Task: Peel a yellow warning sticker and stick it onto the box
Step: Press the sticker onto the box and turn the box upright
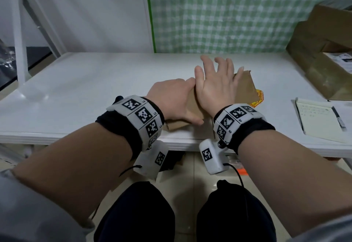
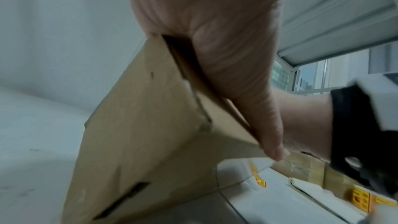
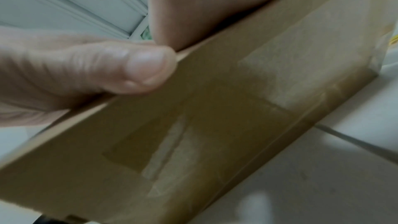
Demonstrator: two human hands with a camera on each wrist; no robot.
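White table (image 1: 95,89) up front: left hand (image 1: 171,98) grips the cardboard box (image 1: 245,87) by its left edge, right hand (image 1: 215,85) lies flat on top, fingers spread; yellow warning stickers (image 1: 258,98) just right of it.

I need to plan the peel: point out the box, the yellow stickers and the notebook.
box (image 1: 245,87): head view, bare cardboard right of the right hand.
yellow stickers (image 1: 258,98): head view, the part showing past the box's right edge.
notebook (image 1: 317,117): head view, middle of the open page.
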